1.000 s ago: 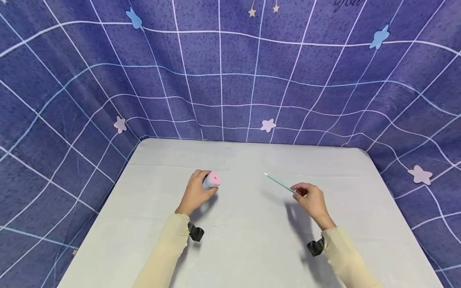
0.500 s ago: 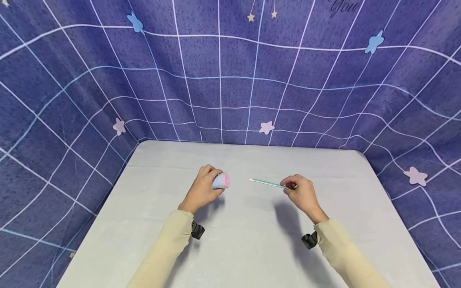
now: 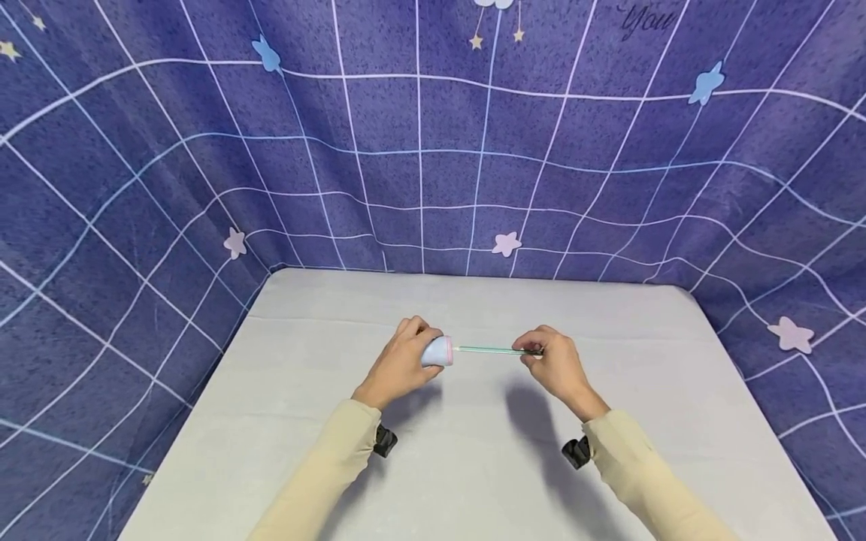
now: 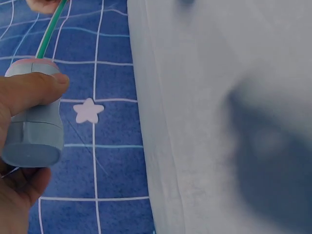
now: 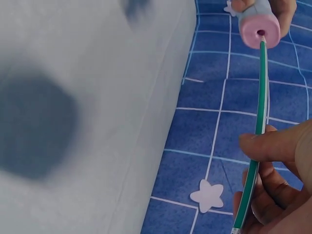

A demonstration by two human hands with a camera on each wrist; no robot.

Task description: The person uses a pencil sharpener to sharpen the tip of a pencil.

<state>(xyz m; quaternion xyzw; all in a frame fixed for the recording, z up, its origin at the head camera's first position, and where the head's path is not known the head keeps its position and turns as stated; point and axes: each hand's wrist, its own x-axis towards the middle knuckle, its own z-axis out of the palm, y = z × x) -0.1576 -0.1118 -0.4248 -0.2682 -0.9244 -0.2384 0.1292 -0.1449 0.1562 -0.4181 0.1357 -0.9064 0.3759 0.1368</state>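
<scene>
My left hand (image 3: 404, 361) grips a pencil sharpener (image 4: 39, 109), light blue-grey with a pink end that has a round hole. That pink end faces right, toward my other hand. Between thumb and fingers, my right hand (image 3: 556, 362) pinches a green and white pencil (image 5: 262, 92), held roughly level above the table. In the right wrist view the pencil's bare tip is right at the hole in the pink face. Some fingers of the left hand are hidden behind the sharpener in the head view.
A table with a pale cloth (image 3: 467, 451) lies below both hands, their shadows falling on it. A purple-blue curtain (image 3: 446, 173) with grid lines and stars hangs at the back and sides. A small black camera sits on each wrist (image 3: 577, 452).
Both hands have come closer together. The sharpener has turned so its pink end points right, and the pencil has swung level, its tip now meeting that end.
</scene>
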